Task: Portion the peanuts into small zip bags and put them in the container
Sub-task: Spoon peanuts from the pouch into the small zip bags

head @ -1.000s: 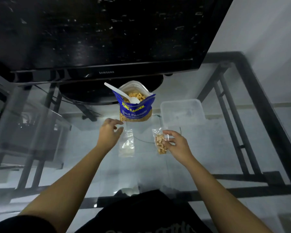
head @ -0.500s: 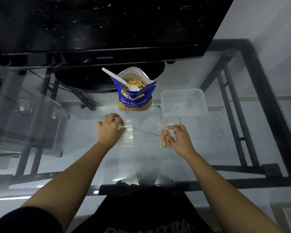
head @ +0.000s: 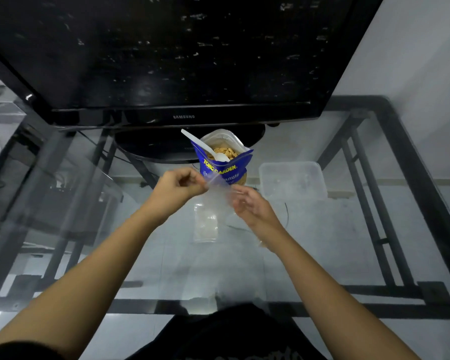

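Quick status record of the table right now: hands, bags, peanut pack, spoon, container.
left hand: pinching one top edge of an empty zip bag
right hand: at the same bag's other edge, blurred
spare bags: flat on the glass table, below the hands
peanut pack: open, upright
spoon: bowl in the pack, handle leaning left
container: right of the pack, lidless, contents unclear

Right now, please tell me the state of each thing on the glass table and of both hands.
Peanut bag: open, upright, peanuts inside.
Spoon: bowl in the peanut bag, handle sticking out.
Container: lid off, looks empty.
Held zip bag: lifted between both hands, empty, blurred.
Zip bags on table: lying flat, empty.
Left hand: pinching the held zip bag.
Right hand: gripping its other side.
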Demonstrator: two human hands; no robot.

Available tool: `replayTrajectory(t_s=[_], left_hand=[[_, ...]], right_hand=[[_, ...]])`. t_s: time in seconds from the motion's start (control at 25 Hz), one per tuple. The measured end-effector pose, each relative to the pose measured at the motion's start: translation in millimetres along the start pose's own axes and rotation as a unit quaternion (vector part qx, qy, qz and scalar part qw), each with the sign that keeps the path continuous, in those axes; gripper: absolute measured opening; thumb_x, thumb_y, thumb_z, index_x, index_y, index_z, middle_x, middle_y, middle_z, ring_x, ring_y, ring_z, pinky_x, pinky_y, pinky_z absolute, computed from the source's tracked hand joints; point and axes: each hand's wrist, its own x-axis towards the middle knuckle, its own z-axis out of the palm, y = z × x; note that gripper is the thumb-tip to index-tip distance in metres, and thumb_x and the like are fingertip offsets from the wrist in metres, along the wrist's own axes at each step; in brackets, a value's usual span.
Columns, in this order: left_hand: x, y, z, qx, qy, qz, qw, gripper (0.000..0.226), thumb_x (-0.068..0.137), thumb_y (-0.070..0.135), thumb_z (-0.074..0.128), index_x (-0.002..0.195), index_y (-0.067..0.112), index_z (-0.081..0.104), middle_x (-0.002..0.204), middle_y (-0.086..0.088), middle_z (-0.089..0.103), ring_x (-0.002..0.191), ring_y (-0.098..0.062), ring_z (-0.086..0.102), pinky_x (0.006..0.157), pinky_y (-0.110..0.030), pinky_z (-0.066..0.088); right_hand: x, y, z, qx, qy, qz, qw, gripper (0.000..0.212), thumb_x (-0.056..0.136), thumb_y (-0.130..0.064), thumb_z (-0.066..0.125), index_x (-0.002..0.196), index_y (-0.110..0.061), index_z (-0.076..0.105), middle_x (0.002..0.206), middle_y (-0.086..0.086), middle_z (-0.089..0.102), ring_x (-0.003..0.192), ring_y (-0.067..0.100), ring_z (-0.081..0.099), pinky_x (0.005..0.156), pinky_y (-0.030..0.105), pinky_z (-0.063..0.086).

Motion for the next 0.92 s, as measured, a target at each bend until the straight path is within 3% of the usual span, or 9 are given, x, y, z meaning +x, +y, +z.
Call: replayTrajectory(t_s=[0.08,0.24,0.4,0.52,0.6,0.68,0.76,0.84,0.92], left_hand=[[0,19,-7,-0.084,0.019,-0.009,0.996,0.018,0.084,0.004,0.059,0.074,0.014,0.069,0.065,0.007,0.067,0.064,-0.005,0.06,0.062,-0.014,0.047],[-2,47,-21,-0.11,0.016,0.0,0.994,0.019,0.086,-0.007,0.05,0.083,0.001,0.067,0.055,0.007,0.067,0.053,0.0,0.062,0.046,-0.007,0.043],[9,55,-29,-0.127,-0.001,0.017,0.992,0.011,0.082,-0.001,0.064,0.086,0.01,0.065,0.062,-0.002,0.064,0.058,-0.005,0.061,0.057,-0.015,0.051],[16,58,-26,-0.029,0.027,0.016,0.999,0.01,0.083,0.004,0.065,0.091,0.008,0.067,0.064,0.0,0.064,0.052,0.0,0.059,0.049,-0.015,0.051],[21,58,-23,0.042,0.062,0.036,0.997,0.009,0.081,0.008,0.068,0.09,0.009,0.07,0.069,-0.001,0.068,0.058,0.0,0.062,0.055,-0.018,0.054],[27,56,-22,0.045,0.067,0.04,0.996,0.008,0.08,0.01,0.069,0.089,0.011,0.071,0.077,-0.008,0.072,0.068,-0.008,0.067,0.071,-0.027,0.058],[32,55,-20,0.037,0.074,0.032,0.996,0.007,0.079,0.01,0.07,0.085,0.013,0.071,0.078,-0.011,0.072,0.072,-0.015,0.068,0.08,-0.035,0.059],[35,57,-17,0.042,0.089,0.041,0.994,0.006,0.079,0.009,0.068,0.083,0.014,0.071,0.073,-0.01,0.07,0.071,-0.016,0.066,0.079,-0.037,0.059],[37,61,-16,0.058,0.099,0.055,0.992,0.007,0.079,0.009,0.067,0.082,0.015,0.071,0.071,-0.009,0.07,0.069,-0.013,0.065,0.071,-0.028,0.058]], right_hand=[[7,-20,5,0.042,0.039,-0.018,0.998,0.032,0.078,-0.014,0.073,0.104,-0.025,0.057,0.096,-0.004,0.068,0.079,-0.001,0.066,0.072,0.017,0.052],[19,-54,-7,0.048,0.062,-0.055,0.995,0.037,0.079,-0.008,0.071,0.107,-0.025,0.055,0.092,0.002,0.071,0.083,0.01,0.068,0.068,0.018,0.051],[22,-79,-18,-0.048,0.046,-0.082,0.994,0.04,0.079,-0.014,0.072,0.11,-0.03,0.051,0.09,-0.001,0.072,0.08,0.008,0.067,0.067,0.018,0.052],[26,-84,-22,-0.048,0.033,-0.072,0.996,0.049,0.08,-0.014,0.071,0.12,-0.028,0.047,0.079,-0.008,0.071,0.078,0.007,0.067,0.07,0.02,0.052],[30,-83,-28,0.009,0.006,-0.056,0.998,0.054,0.082,-0.01,0.068,0.128,-0.027,0.043,0.074,-0.005,0.068,0.076,0.007,0.066,0.073,0.019,0.053],[34,-82,-34,0.06,-0.015,-0.031,0.998,0.058,0.083,-0.006,0.064,0.132,-0.026,0.04,0.089,0.011,0.068,0.087,0.014,0.065,0.082,0.023,0.053],[39,-82,-36,0.025,-0.006,-0.019,1.0,0.056,0.085,-0.003,0.059,0.133,-0.024,0.039,0.104,0.018,0.068,0.093,0.018,0.063,0.085,0.025,0.051],[45,-82,-35,-0.088,0.059,-0.047,0.993,0.055,0.086,-0.002,0.056,0.134,-0.022,0.038,0.12,0.015,0.062,0.103,0.016,0.059,0.081,0.014,0.047],[45,-86,-31,-0.201,0.157,-0.148,0.955,0.054,0.085,-0.004,0.057,0.135,-0.017,0.039,0.133,0.007,0.053,0.117,0.014,0.051,0.084,0.001,0.038]])
